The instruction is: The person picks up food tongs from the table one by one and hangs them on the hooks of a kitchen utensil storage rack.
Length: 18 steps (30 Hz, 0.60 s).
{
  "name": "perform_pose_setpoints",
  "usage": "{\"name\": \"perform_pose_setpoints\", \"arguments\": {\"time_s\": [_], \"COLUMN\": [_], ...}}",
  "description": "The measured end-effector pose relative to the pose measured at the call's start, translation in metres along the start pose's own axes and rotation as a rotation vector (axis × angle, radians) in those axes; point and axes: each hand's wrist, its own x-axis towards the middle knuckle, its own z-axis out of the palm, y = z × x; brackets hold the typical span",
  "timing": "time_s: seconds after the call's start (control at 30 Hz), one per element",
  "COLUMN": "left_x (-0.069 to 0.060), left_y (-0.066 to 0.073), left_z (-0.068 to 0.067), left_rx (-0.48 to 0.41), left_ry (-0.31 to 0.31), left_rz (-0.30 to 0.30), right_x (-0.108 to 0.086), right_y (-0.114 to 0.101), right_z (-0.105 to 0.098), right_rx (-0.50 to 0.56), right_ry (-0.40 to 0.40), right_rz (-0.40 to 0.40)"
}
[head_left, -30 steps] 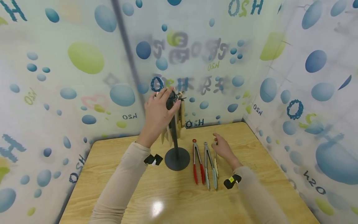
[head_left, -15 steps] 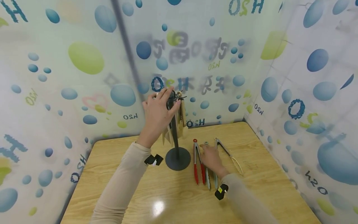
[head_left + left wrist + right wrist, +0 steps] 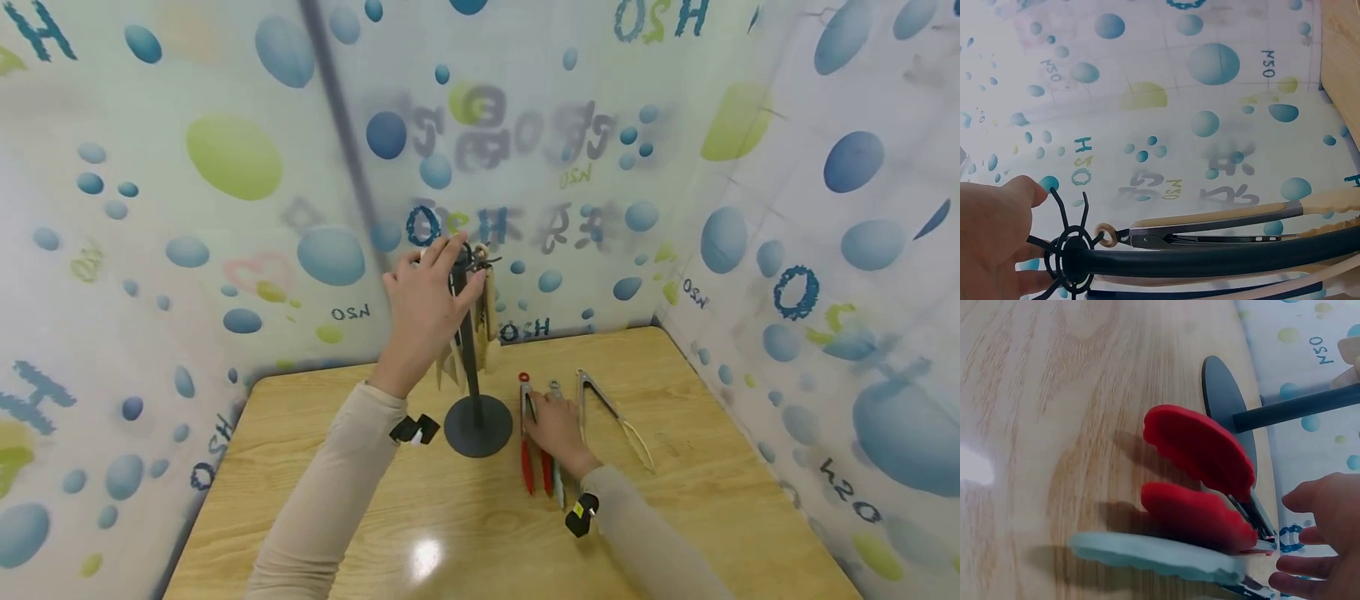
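My left hand (image 3: 423, 312) holds the hooked top of a black utensil stand (image 3: 476, 425), its fingers spread around the crown. In the left wrist view, the thumb and fingers lie among the hooks of the crown (image 3: 1074, 256). Tongs with a cream arm (image 3: 1222, 215) hang from one hook by a ring. My right hand (image 3: 558, 429) is low over the table, fingers extended, between red-tipped tongs (image 3: 527, 467) and light blue-tipped tongs (image 3: 559, 492). It partly covers both; contact is not clear. Cream-tipped tongs (image 3: 617, 414) lie spread open to its right.
Several cream utensils (image 3: 490, 308) hang from the stand just below my left hand. The wooden table (image 3: 322, 500) meets patterned curtain walls (image 3: 225, 208) at the back and sides.
My right hand has moved left from the cream-tipped tongs to the light blue and red pairs. The cream-tipped tongs have spread open, tips swung right. My left hand has stayed at the stand's top.
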Motion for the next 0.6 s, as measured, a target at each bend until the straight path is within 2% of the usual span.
{"name": "perform_pose_setpoints", "arguments": {"time_s": [0.23, 0.6], "left_x": [0.001, 0.000], "left_y": [0.002, 0.001], "left_z": [-0.002, -0.002], "left_rx": [0.032, 0.067], "left_ry": [-0.004, -0.017], "left_rz": [-0.007, -0.005], "right_x": [0.000, 0.005], "right_y": [-0.002, -0.008], "right_z": [0.000, 0.011], "right_rx": [0.002, -0.019], "right_ry": [-0.044, -0.096], "right_rz": [0.009, 0.051]}}
